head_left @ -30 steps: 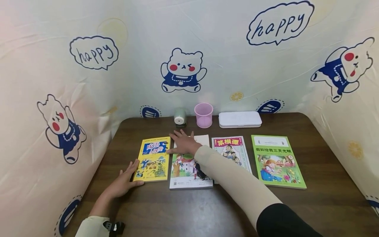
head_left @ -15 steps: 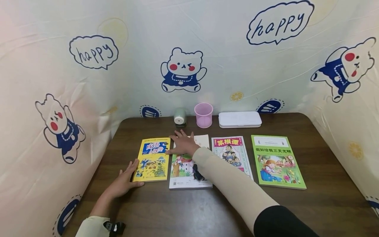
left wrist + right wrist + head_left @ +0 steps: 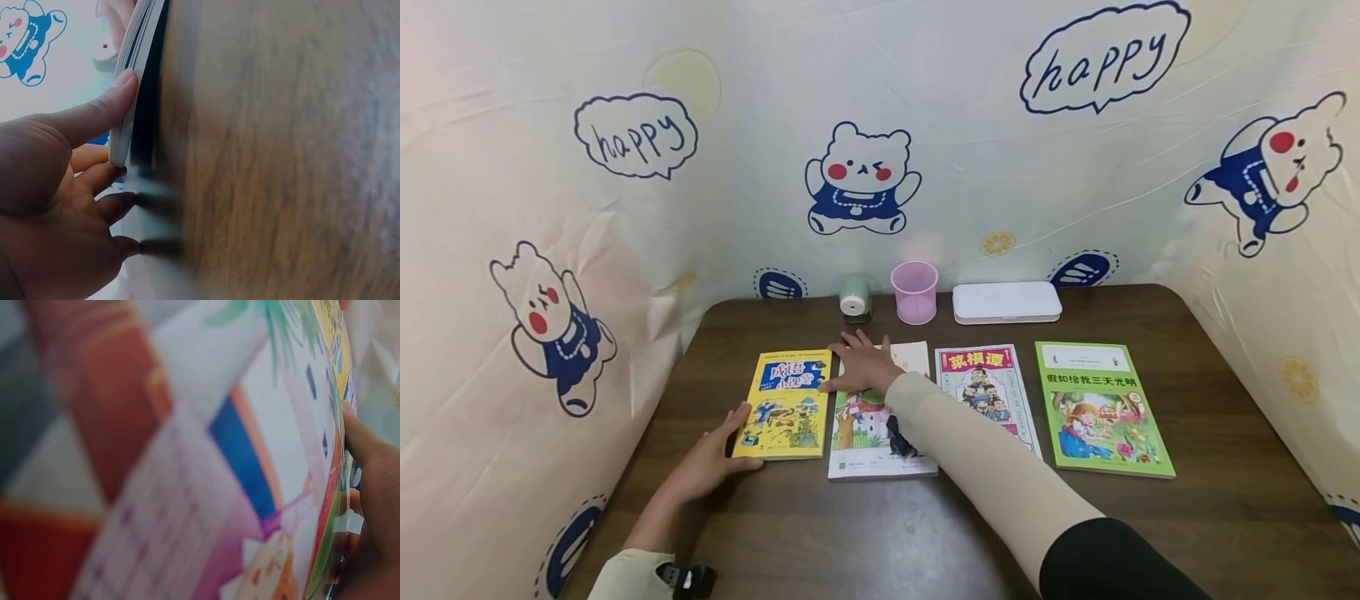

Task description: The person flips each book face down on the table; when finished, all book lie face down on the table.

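Observation:
My left hand (image 3: 703, 467) rests at the near left corner of a yellow paperback book (image 3: 786, 421). In the left wrist view its thumb (image 3: 103, 115) presses the page edges, while the other fingers lie along the adjoining side and on the table. My right hand (image 3: 868, 368) spreads flat over the upper part of a white picture-cover book (image 3: 880, 465). Its thumb reaches the yellow book's right side, and its fingertips point beyond the white book's far edge. That book's glossy cover (image 3: 187, 487) fills the right wrist view, with part of the hand (image 3: 378, 494) at the right.
A pink-titled comic-cover book (image 3: 977, 375) lies partly under the right forearm. Farther right is a green book (image 3: 1101, 429). Along the back of the brown table (image 3: 865, 542) stand a green pencil sharpener (image 3: 855, 298), a pink cup (image 3: 915, 293) and a white case (image 3: 1007, 302).
The right forearm has shifted slightly left, uncovering more of the comic-cover book. The yellow book's far edge has come slightly nearer. Both hands keep nearly the same places.

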Action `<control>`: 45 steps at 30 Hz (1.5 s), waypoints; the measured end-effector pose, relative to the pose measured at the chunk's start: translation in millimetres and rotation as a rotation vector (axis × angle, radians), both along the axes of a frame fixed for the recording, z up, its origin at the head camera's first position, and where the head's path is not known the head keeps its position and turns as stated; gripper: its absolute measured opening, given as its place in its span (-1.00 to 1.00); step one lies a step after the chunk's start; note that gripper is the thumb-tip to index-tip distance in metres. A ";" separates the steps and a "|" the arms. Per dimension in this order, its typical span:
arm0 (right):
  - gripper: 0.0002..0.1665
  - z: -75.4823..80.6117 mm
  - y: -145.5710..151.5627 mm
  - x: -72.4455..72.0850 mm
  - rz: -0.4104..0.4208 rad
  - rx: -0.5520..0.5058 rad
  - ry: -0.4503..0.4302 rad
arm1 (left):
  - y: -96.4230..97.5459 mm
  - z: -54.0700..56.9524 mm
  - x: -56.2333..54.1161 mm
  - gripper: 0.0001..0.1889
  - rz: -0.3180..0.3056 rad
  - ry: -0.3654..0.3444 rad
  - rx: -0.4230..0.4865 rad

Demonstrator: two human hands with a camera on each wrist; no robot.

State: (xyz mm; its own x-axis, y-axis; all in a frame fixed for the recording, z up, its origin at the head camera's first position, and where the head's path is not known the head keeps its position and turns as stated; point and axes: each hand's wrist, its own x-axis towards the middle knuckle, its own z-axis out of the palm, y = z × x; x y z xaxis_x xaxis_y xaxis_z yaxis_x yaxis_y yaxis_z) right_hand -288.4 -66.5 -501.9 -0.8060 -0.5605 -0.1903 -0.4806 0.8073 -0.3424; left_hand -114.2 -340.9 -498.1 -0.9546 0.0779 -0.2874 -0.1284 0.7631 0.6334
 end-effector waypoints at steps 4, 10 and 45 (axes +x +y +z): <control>0.09 1.3 -1.9 -0.9 -0.002 -0.003 -0.017 | -1.2 2.7 -1.1 0.18 0.007 -0.002 0.015; 0.11 -3.2 -6.5 -5.0 -0.016 0.027 -0.033 | -0.4 7.9 -0.7 0.17 0.022 0.025 0.046; 0.09 3.0 0.7 0.5 0.010 -0.007 -0.042 | 31.1 36.4 18.3 -0.02 0.181 0.263 0.389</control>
State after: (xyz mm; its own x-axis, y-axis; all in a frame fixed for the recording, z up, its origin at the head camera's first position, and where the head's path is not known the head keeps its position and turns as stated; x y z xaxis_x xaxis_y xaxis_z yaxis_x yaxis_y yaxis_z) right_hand -288.0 -65.8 -498.8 -0.7918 -0.5699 -0.2196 -0.4738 0.8001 -0.3681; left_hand -95.9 -309.7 -461.6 -0.9990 -0.0422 -0.0177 -0.0346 0.4446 0.8951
